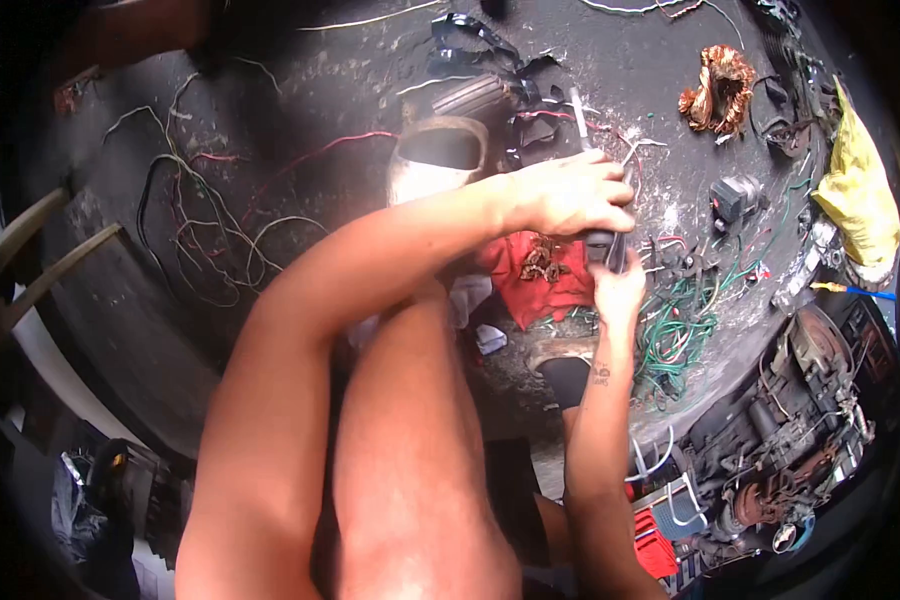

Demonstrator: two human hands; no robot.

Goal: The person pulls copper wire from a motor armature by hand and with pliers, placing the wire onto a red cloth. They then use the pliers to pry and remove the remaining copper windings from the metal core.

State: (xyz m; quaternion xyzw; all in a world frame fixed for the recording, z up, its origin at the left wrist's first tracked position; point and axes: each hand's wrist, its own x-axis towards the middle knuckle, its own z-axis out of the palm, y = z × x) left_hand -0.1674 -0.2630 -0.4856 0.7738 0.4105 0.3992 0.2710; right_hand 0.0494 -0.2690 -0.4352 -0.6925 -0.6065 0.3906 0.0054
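Note:
My left hand (570, 195) reaches across from the left, its fingers wrapped round a dark tool or part (602, 240) above the floor. Below it my right hand (618, 288) closes on the lower end of the same dark object; its exact shape is hidden by my fingers. A thin light rod (579, 112) sticks up just beyond my left hand. Beneath and left of my hands lies a red cloth (555, 290) with brown metal scraps (542, 262) on it.
Loose wires (185, 165) spread over the left floor, and green wire (675, 345) is heaped at the right. A copper coil bundle (720, 90), a black part (736, 198), a yellow bag (858, 190) and greasy machinery (780, 430) lie further right.

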